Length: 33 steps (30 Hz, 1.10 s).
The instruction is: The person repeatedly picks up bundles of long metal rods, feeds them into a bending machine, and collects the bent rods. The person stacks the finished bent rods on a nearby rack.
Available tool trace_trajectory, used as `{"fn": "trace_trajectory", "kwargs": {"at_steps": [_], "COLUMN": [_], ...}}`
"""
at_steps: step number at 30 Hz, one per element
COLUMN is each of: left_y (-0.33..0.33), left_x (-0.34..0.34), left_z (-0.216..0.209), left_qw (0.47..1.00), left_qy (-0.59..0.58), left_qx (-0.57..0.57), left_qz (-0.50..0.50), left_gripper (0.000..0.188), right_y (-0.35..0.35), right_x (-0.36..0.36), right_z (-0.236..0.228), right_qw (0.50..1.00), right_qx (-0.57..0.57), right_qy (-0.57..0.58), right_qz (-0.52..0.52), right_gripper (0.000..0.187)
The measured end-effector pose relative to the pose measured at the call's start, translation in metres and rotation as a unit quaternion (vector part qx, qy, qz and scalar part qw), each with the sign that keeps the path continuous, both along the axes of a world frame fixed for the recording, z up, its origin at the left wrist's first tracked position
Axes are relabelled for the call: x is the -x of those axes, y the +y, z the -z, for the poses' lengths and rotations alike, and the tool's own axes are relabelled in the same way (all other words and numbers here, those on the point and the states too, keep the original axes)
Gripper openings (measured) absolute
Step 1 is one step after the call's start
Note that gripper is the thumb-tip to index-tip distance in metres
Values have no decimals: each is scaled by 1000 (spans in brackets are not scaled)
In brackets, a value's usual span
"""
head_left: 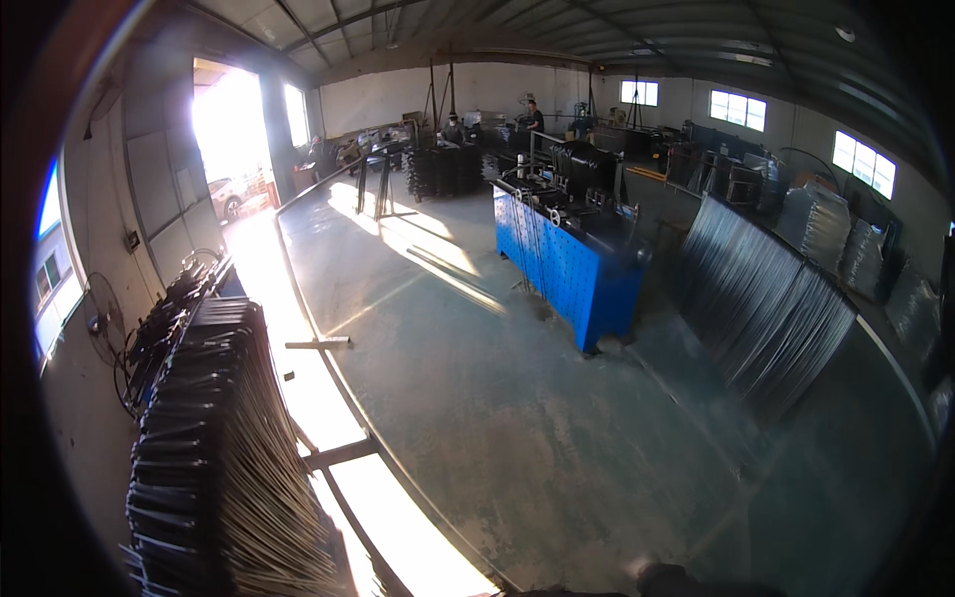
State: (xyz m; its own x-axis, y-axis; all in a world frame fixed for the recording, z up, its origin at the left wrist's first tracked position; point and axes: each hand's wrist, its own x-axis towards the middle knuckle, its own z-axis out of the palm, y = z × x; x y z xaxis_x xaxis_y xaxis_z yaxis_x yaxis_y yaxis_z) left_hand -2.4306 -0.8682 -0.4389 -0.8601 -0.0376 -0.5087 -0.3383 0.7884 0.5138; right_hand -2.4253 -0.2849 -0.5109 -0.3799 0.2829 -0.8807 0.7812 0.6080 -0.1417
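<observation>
Neither of my hands can be made out. A dark shape point(665, 578) pokes up at the lower edge, too dim and blurred to name. Nearest on the left is a rack densely hung with long thin black strands point(264, 468), their bent upper ends lined up in a row. Further off, right of the middle, stands a blue metal machine point(547, 261) with dark fittings and small handwheels on top. To its right a long curtain of thin, shiny dark strands point(761, 308) hangs from a rail.
Floor-level bars point(343, 454) jut across the sunlit strip beside the left rack. A wall fan point(101, 316) stands behind that rack. Dark stacks point(445, 171) and people point(535, 117) are at the back, wrapped bundles point(814, 224) at the right, and a bright doorway point(231, 129) at the left.
</observation>
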Motion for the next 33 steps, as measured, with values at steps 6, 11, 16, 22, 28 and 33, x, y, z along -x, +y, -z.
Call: {"fn": "trace_trajectory", "kwargs": {"at_steps": [6,11,16,22,28,33], "left_y": [-75,-75,-44,-66,-94,-116], "left_x": [205,363,508,672,813,955], "left_z": [-5,21,44,27,54,103], "left_qw": [999,999,999,999,996,994], "left_qy": [21,14,-20,-40,-64,-93], "left_qx": [21,-1,-20,-4,-17,-23], "left_qz": [20,33,44,0,-54,-45], "left_gripper": [35,35,34,34,33,33], "right_y": [-44,-98,-115,-109,-140,-169], "right_x": [103,260,428,664,950,1121], "right_z": [-10,-6,20,41,35,52], "right_qw": [997,996,999,999,968,940], "right_qx": [-21,12,19,6,-26,43], "right_qy": [17,57,22,4,222,339], "right_qz": [79,69,35,-47,-113,-21], "right_gripper": [60,60,60,60,57,49]}}
